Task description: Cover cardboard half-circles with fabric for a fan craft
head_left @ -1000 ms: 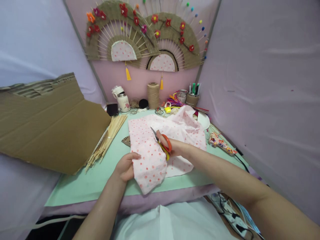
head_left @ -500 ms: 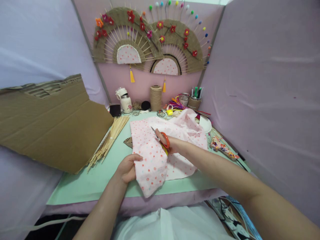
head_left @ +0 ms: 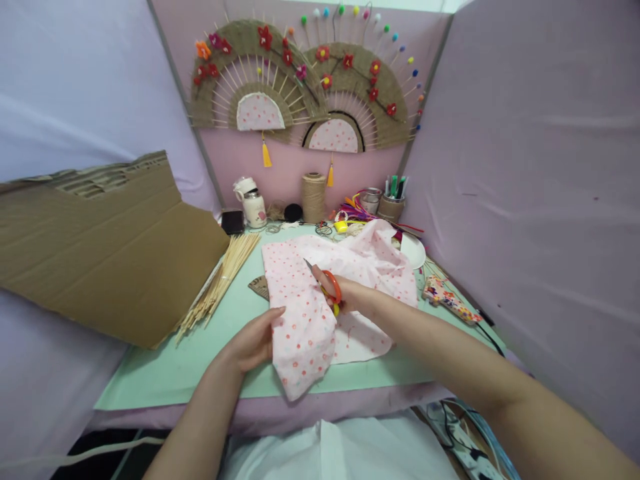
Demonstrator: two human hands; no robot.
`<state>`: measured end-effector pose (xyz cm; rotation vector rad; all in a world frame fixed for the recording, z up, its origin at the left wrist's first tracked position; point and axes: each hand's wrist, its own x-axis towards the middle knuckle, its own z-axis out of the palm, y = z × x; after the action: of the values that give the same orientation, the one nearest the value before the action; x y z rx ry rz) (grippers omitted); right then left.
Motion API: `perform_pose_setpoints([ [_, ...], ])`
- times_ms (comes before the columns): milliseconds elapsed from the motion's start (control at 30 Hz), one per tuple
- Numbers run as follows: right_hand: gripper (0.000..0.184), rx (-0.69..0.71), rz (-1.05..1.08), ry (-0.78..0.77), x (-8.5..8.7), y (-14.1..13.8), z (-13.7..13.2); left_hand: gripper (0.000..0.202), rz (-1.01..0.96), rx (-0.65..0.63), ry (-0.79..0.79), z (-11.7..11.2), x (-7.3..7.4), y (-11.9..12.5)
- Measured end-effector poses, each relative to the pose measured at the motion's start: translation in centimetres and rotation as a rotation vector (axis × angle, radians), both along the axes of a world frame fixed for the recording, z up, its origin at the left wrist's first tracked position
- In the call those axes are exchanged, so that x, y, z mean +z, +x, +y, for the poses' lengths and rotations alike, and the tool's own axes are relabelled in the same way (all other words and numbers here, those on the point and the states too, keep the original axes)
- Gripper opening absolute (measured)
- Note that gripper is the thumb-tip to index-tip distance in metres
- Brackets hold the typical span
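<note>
Pink dotted cloth (head_left: 305, 327) sits pinched at its edge in my left hand (head_left: 253, 343); at two o'clock, my right hand (head_left: 350, 297) grips orange scissors (head_left: 331, 285).

Two fans (head_left: 250, 73), one scissors (head_left: 327, 283), one cloth (head_left: 300, 320), one spool (head_left: 313, 197), perhaps three jars (head_left: 253, 205)

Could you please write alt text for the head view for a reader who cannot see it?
A person's right hand holds orange-handled scissors to pink dotted fabric, whose near edge the left hand holds, over a green mat. Bamboo sticks and a cardboard sheet lie to the left; two decorated fans hang on the back wall.
</note>
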<state>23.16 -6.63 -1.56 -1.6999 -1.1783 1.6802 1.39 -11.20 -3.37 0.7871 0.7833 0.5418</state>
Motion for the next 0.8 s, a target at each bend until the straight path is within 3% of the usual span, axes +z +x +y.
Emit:
perform_pose_setpoints([
  [100, 0.065, -0.03, 0.003, -0.088, 0.3, -0.3, -0.1, 0.054, 0.475, -0.057, 0.227, 0.9, 1.9, -1.9],
  [200, 0.065, -0.022, 0.027, -0.128, 0.6, -0.7, -0.2, 0.048, 0.905, 0.179, 0.459, 4.5, 4.0, -2.5],
  [300, 0.066, 0.0, 0.054, -0.121, 0.5, -0.9, -0.2, 0.035, 1.225, 0.398, 0.638, 9.6, 4.9, -1.2],
  [367, 0.067, -0.007, 0.052, -0.119, 0.2, -1.0, -0.1, 0.035, 1.267, 0.457, 0.629, 12.7, 4.6, 0.3],
  [433, 0.067, -0.015, 0.059, -0.131, 0.0, -0.9, 0.0, 0.053, 1.286, 0.494, 0.599, 15.0, 4.0, 1.7],
  [533, 0.067, -0.023, 0.063, -0.15, -0.2, -0.8, 0.1, 0.084, 1.277, 0.529, 0.573, 16.7, 3.0, 2.9],
  [633, 0.067, -0.037, 0.057, -0.153, -0.1, -0.8, 0.0, 0.098, 1.244, 0.536, 0.536, 17.4, 2.6, 3.0],
  [700, 0.066, -0.051, 0.059, -0.162, 0.1, -0.9, -0.1, 0.096, 1.208, 0.522, 0.499, 17.7, 2.6, 2.7],
  [800, 0.065, -0.065, 0.059, -0.172, 0.4, -1.1, -0.2, 0.074, 1.107, 0.469, 0.453, 18.0, 2.3, 2.3],
])
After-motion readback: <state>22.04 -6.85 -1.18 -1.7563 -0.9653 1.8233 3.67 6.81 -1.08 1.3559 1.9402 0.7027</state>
